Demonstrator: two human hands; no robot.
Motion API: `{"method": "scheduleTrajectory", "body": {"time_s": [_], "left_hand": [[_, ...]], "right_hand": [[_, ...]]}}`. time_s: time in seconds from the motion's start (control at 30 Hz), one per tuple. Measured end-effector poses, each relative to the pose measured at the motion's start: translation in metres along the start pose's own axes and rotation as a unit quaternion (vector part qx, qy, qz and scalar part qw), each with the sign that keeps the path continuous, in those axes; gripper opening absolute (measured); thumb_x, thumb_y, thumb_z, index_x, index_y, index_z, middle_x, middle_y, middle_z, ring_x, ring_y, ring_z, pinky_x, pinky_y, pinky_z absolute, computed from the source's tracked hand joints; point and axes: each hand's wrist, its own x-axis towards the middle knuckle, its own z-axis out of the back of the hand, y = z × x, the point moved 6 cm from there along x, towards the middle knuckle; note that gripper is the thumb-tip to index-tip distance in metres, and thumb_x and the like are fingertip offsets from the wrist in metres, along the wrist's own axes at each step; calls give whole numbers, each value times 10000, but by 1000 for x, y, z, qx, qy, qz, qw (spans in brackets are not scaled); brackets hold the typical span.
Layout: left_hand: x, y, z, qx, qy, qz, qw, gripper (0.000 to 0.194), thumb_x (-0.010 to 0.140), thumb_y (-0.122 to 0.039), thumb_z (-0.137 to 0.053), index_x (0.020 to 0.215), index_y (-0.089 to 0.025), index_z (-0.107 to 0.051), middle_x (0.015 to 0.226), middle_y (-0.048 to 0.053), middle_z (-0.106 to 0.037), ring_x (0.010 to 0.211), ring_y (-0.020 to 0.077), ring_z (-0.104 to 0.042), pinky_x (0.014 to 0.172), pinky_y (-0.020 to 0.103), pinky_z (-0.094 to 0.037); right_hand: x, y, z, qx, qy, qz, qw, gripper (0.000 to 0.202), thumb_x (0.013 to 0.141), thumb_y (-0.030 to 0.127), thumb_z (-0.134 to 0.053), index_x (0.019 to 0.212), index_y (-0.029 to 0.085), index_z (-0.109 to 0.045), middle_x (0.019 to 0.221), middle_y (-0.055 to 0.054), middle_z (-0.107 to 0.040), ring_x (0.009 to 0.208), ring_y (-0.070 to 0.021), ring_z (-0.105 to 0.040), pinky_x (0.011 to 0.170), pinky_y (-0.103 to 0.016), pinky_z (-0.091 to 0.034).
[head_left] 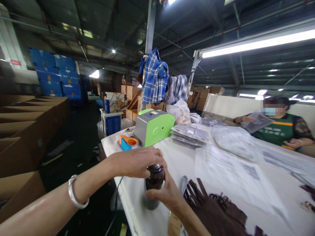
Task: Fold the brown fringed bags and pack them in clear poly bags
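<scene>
Head view: left hand (145, 163) is pinching a dark bottle (152, 201) on top, right hand's (169, 190) fingers are clasping its side; uneven pressure could be tipping it over the table (133, 193).

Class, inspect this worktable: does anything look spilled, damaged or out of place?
Nothing looks spilled or damaged. The fringed brown material near the right hand looks untidy, lying bunched and uneven; the dark bottle under the left hand appears upright.
</scene>
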Motion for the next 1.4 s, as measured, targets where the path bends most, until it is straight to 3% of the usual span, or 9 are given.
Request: {"method": "scheduleTrajectory", "body": {"time_s": [0.17,0.33,0.4,0.5,0.57,0.67,0.93,1.13,1.4], "left_hand": [[11,12,-5,80,-23,72,994,406,750,-487,-722,1065,-251,-619,907,9,-611,835,231,-612,720,319,-463],[14,19,-12,179,-67,136,972,639,769,-769,-508,941,-167,-634,838,82,-659,783,307,-647,684,405,-492],[9,18,-11,139,-72,115,981,645,767,-722,-575,1098,-170,-617,1048,123,-669,967,337,-636,826,455,-497],[0,13,-10,32,-25,48,998,715,774,-429,-728,1397,-285,-408,1450,107,-464,1277,312,-479,1031,457,-407],[-4,11,-9,-14,4,25,1000,711,798,-189,-673,1425,-330,-370,1497,67,-417,1322,264,-441,1075,407,-372],[-2,11,-6,-44,2,13,999,644,778,-49,-589,1354,-315,-477,1352,35,-555,1217,214,-532,1038,325,-400],[3,19,6,11,-30,123,992,539,666,-393,-739,1164,-279,-567,988,5,-630,881,247,-621,748,347,-479],[-18,25,20,-88,-134,181,970,483,683,-410,-723,1128,-296,-574,988,-28,-646,861,205,-617,740,312,-465],[-88,68,16,-329,-352,245,841,418,812,-428,-633,1160,-211,-554,1085,46,-676,980,237,-633,862,366,-497]], "right_hand": [[2,6,-3,32,32,-25,999,859,503,90,-791,1299,228,-500,1220,-22,-620,1156,-271,-536,999,-407,-419],[4,3,0,-3,32,-18,999,807,494,67,-778,1252,211,-543,1222,-34,-615,1153,-276,-534,991,-402,-427],[5,1,1,2,27,-20,999,809,500,76,-776,1258,215,-531,1211,-31,-619,1133,-271,-544,982,-400,-432],[4,-2,3,-6,20,-43,999,782,510,102,-766,1246,209,-524,1128,-24,-648,1046,-265,-576,932,-404,-457],[3,-1,4,-20,12,-45,999,773,515,113,-757,1246,204,-523,1121,-25,-649,1050,-266,-571,933,-402,-451],[2,3,3,-23,7,-20,999,810,530,123,-746,1294,207,-490,1194,-31,-624,1122,-268,-535,980,-394,-414],[-1,-3,-2,-46,-28,-26,998,682,508,127,-697,1167,203,-536,999,-4,-655,898,-232,-574,777,-338,-472],[-7,-2,-9,-59,-36,-31,997,635,508,134,-693,1121,205,-544,905,14,-650,821,-212,-582,719,-314,-488],[-19,17,-26,-64,-7,-20,998,761,474,98,-706,1206,213,-531,1079,-31,-668,1020,-277,-600,929,-383,-469]]}}
